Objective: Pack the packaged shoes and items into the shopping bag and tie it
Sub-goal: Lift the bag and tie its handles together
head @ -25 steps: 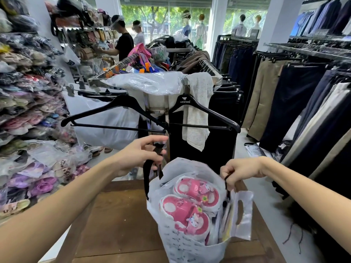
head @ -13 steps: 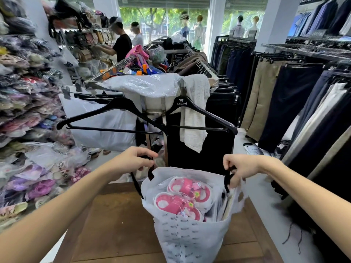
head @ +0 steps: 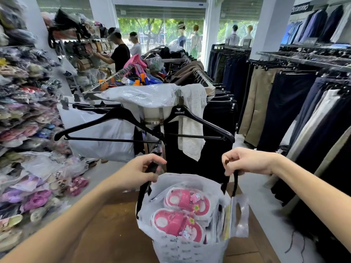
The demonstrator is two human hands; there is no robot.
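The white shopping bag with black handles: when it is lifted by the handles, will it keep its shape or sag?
The shopping bag looks thin and soft, so it would probably sag around the pink shoes. The right hand and the left hand each pull a black handle taut; the load seems light.

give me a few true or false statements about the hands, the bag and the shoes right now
1. Each hand grips a black handle of the shopping bag: left hand, right hand. True.
2. The pink shoes lie on the wooden table beside the bag. False: they sit inside the bag, wrapped in clear plastic.
3. The bag's handles are tied in a knot. False: they are held apart, the mouth open.
4. A flat clear packet stands at the bag's right side. True.
5. Black hangers hang on the rack behind the bag. True.
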